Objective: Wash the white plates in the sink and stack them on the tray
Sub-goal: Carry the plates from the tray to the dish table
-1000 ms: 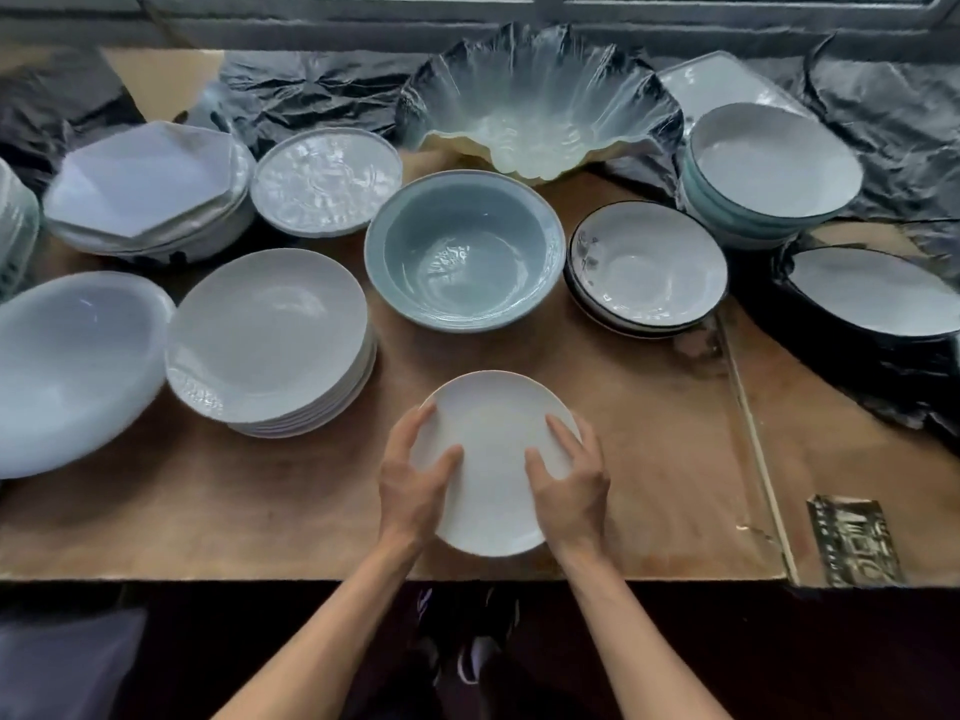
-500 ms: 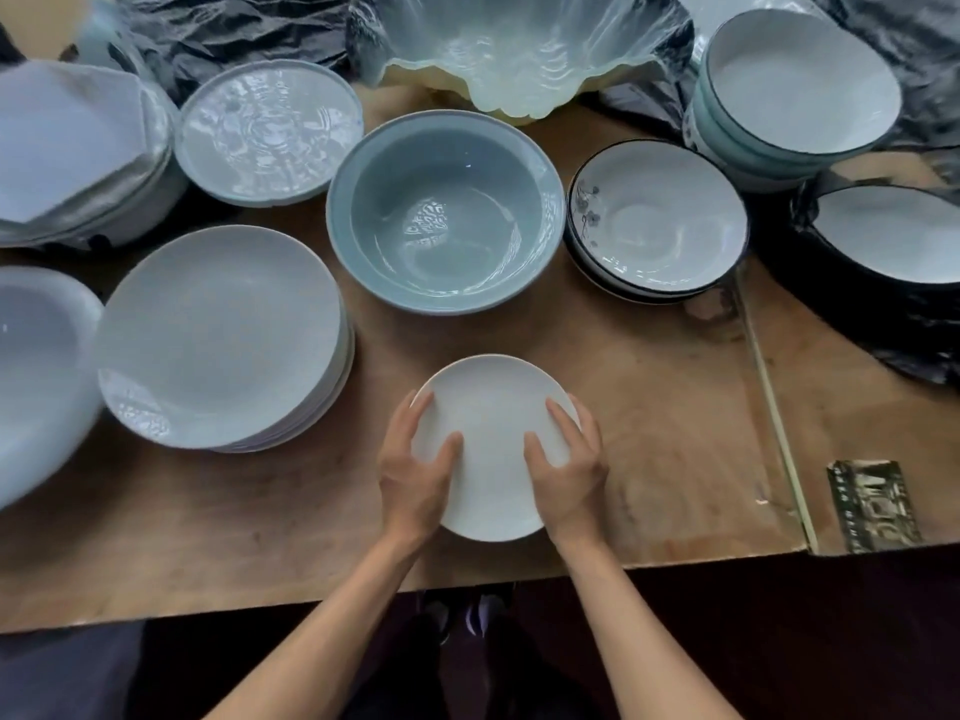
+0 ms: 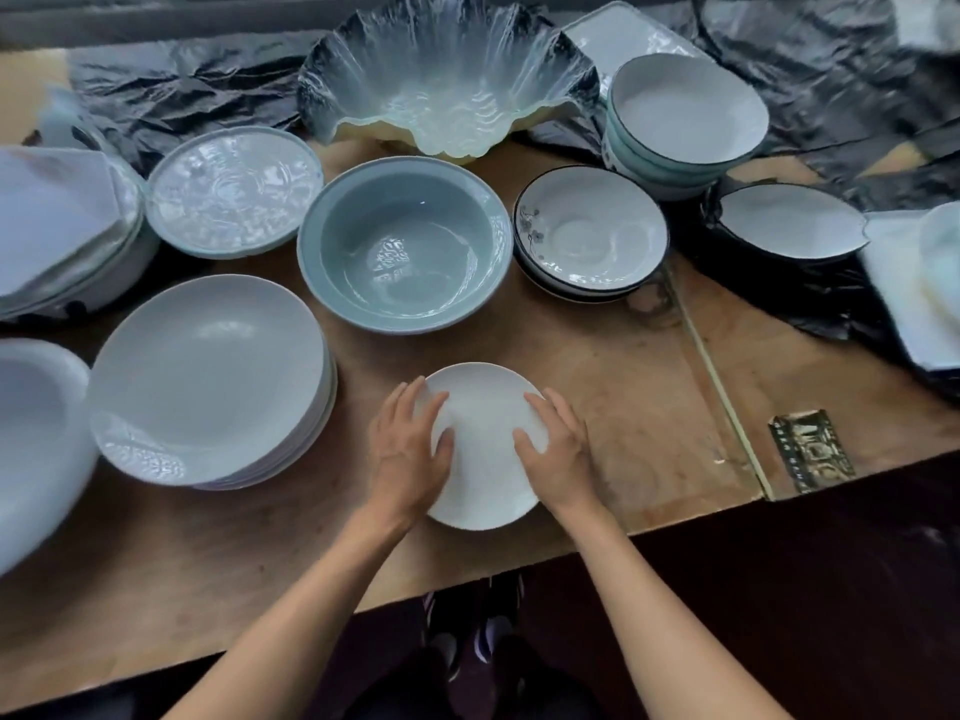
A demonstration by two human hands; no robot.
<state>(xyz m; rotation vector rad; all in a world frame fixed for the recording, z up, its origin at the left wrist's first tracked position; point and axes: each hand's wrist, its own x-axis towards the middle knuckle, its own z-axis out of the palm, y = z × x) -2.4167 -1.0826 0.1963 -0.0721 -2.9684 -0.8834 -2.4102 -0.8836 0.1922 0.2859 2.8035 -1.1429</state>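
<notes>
Hands, left point(image 3: 410, 454) and right point(image 3: 558, 454), grip small empty white plate point(image 3: 485, 459) on wooden table point(image 3: 623, 387) beside stacked plates point(image 3: 208, 376).

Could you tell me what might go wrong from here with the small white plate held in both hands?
The small white plate sits close to the table edge, so a slip of the left hand or right hand could send it to the floor. Carried leftward, it might knock the stack of white plates, which stands close beside it.
</notes>
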